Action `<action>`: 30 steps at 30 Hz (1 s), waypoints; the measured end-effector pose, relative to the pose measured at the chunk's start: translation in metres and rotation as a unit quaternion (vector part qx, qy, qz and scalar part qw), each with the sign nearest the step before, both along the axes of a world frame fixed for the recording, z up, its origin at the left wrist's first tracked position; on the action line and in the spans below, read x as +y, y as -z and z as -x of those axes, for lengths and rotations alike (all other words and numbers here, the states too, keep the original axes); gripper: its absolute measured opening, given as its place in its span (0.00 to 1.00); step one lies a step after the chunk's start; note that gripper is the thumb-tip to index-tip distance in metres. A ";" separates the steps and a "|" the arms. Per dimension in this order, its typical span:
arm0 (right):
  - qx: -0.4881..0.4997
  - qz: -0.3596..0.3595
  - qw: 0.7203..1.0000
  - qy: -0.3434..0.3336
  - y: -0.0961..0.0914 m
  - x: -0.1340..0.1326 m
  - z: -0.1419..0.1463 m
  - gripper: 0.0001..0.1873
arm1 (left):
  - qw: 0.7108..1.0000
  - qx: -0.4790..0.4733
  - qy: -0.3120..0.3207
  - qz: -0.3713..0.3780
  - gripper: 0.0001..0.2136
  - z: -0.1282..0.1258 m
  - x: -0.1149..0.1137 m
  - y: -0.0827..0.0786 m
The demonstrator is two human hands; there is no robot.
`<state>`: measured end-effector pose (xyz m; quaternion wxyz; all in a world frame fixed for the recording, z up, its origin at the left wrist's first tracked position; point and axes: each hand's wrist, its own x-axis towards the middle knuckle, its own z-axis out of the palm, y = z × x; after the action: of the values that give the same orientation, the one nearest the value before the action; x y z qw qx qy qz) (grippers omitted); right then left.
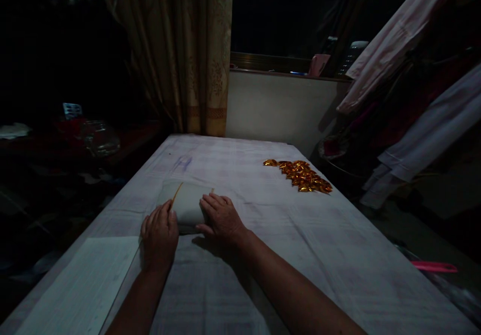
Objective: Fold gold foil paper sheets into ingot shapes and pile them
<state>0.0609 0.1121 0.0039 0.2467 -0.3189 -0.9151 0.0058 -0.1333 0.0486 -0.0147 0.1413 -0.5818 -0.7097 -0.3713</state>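
A pale grey-green stack or packet that looks like folded paper (191, 205) lies flat on the cloth-covered table. A thin yellowish strip runs along its upper left part. My left hand (161, 229) rests on its left edge, fingers together and pointing away from me. On the opposite side my right hand (222, 217) grips the right edge, its fingers over the top and its thumb at the near corner. Whether the packet is one thick piece or many sheets I cannot tell. Farther right lies a pile of shiny gold folded foil pieces (302, 175).
A white sheet (80, 282) lies at the table's near left. Beyond the table hangs a brown curtain (195, 49) beside a dark window. Clothes (432, 124) hang on the right, above a pink handle (434, 266). At left, a clear jar (99, 137) stands on dark furniture.
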 end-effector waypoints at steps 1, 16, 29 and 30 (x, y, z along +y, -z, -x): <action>-0.003 0.003 1.000 0.007 0.001 -0.002 0.004 0.35 | 1.000 -0.003 0.001 0.002 0.21 0.000 0.000 0.000; -0.016 -0.011 0.999 0.026 0.004 -0.017 0.012 0.08 | 0.999 -0.038 0.024 0.011 0.25 0.000 -0.001 -0.006; -0.004 0.040 0.998 0.047 0.002 -0.021 0.021 0.08 | 0.997 -0.068 0.011 0.022 0.24 0.001 -0.001 -0.003; 0.000 0.041 0.998 0.048 0.003 -0.022 0.021 0.11 | 0.997 -0.071 0.011 0.024 0.25 0.002 -0.001 -0.003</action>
<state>0.0395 0.0901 0.0009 0.2335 -0.3723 -0.8977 0.0313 -0.1349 0.0478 -0.0119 0.0729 -0.5652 -0.7200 -0.3962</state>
